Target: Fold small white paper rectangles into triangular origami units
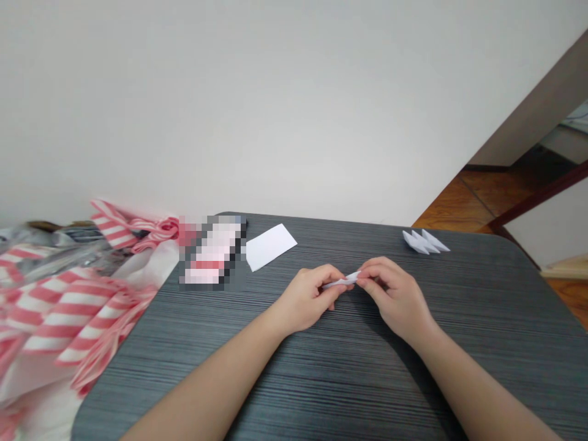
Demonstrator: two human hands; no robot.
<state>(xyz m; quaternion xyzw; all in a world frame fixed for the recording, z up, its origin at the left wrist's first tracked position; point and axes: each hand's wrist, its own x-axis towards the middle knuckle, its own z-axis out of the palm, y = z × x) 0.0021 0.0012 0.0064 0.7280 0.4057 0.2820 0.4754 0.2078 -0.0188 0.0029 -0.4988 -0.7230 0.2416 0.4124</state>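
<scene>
Both hands meet over the middle of a dark wood-grain table (294,380), pinching a small strip of folded white paper (348,280). My left hand (309,299) grips its left end between thumb and fingers. At the other end, my right hand (395,295) is closed on it the same way. The fingers cover much of the paper, so its full shape is hidden. Beyond my left hand lies a flat white paper rectangle (272,246). Several pointed, folded white paper pieces (425,241) sit close together past my right hand.
A blurred-out, phone-like rectangle (214,251) lies at the table's left edge. Left of the table is a heap of pink-and-white striped cloth (73,312). A white wall (294,110) rises behind the table. Wooden floor (459,199) shows at the right.
</scene>
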